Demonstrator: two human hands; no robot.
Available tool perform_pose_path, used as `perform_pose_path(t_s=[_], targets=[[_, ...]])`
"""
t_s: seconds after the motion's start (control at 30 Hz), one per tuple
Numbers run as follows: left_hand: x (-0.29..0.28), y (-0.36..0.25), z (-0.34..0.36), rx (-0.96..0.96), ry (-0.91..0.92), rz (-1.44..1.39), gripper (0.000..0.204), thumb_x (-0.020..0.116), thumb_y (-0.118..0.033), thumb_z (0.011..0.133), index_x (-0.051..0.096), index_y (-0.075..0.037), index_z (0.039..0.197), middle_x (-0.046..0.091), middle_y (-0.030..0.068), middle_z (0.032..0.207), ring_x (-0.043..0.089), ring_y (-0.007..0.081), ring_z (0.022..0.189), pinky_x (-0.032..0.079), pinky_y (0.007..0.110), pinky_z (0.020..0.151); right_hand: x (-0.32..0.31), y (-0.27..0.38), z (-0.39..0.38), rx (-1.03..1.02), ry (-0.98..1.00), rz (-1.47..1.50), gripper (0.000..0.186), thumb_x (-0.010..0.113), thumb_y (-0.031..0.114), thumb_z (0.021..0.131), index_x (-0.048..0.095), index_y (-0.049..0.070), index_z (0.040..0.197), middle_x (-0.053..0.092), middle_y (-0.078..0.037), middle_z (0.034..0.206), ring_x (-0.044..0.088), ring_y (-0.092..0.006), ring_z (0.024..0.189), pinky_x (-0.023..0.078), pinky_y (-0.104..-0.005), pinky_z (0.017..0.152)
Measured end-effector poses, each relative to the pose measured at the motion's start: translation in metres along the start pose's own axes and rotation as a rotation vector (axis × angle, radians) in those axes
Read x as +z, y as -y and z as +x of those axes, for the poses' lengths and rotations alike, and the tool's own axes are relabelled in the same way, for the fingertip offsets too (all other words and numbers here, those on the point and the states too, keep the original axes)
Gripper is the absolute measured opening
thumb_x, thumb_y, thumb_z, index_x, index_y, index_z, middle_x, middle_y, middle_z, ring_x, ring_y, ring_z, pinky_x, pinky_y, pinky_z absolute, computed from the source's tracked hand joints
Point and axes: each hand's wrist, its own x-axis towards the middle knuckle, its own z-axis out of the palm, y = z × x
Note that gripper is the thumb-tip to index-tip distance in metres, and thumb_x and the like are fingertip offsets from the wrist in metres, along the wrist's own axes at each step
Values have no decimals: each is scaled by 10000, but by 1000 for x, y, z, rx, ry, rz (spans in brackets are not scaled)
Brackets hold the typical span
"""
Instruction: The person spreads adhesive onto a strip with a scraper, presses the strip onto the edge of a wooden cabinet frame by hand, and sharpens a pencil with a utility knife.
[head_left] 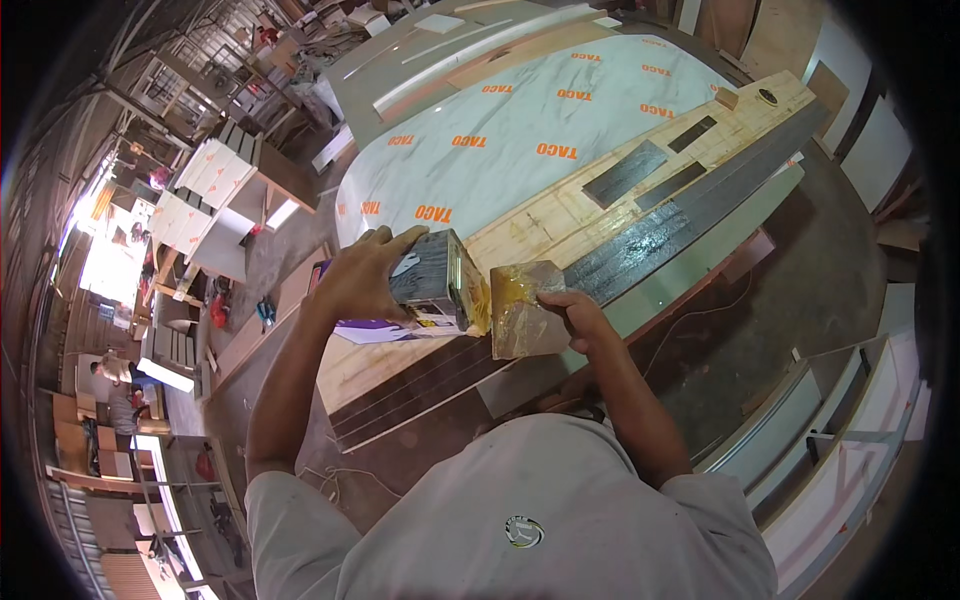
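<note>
My left hand [362, 272] is wrapped round a dark rectangular can [428, 268], which lies tipped toward the right. Yellow-amber glue [480, 303] coats the can's mouth end. Between the thumb and fingers of my right hand [580, 318] is a flat, squarish glue spreader [527, 325], smeared with the same amber stuff and held close by the can's mouth. Beyond them runs a long light wooden board [530, 225]. Dark strips lie along it, and the nearer long dark strip [640, 246] shines wet in its middle.
A marble-patterned sheet [500, 115] with orange print covers the far side of the worktable. A small wooden block [726, 98] and a black roll [767, 96] sit at the board's far end. Pale cabinets [205, 195] stand left; framed panels [800, 430] lean right. Another person [118, 370] is far left.
</note>
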Motion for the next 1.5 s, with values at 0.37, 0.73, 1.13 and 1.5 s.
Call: perform_pose_path(t_s=[0.37,0.73,1.13,1.5], targets=[[-5,-9,13,20,20,-12,1186,924,-322,444,416,-158,1502,596,178,1113,592,378,1074,484,446,930,-9,-3,1,18,32,102,355,556,177,970,591,-56,1236,682,-168,1152,697,-269,1008,567,-431,918],[-13,-13,14,0,26,-68,1196,925,-323,420,427,-129,1490,591,196,1209,559,385,1168,445,443,1012,-17,-11,-1,-3,158,238,451,540,204,968,499,-53,1335,646,-192,1221,685,-310,1053,557,-463,953],[51,39,35,25,-283,-464,1160,932,-242,443,424,-10,1460,574,174,1332,547,304,1250,411,382,1089,-40,27,26,-106,211,365,519,551,216,973,428,-49,1403,608,-205,1290,665,-334,1102,551,-479,968],[111,71,59,72,-274,-758,1192,966,-238,461,390,29,1470,513,159,1403,469,268,1328,332,378,1142,-47,20,28,-187,103,287,497,537,177,971,449,-98,1376,629,-215,1252,679,-315,1073,557,-445,957]])
